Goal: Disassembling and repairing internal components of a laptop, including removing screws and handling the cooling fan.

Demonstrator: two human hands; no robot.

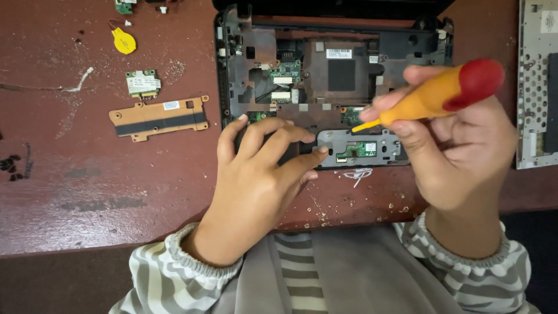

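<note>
Pinching an orange screwdriver (433, 96) with a red cap, the right hand (459, 145) slants its long axis down and leftward, tip just beside the grey touchpad bracket (363, 148). The left hand (261, 168), fingers spread, presses the opened laptop base (331, 70) directly beside that bracket; bare table (87, 186) lies farther left

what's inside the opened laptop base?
Inside the laptop base: bare dark frame, a small green circuit board, white ribbon connectors, a grey touchpad bracket. The left hand and right hand cover the front edge.
</note>
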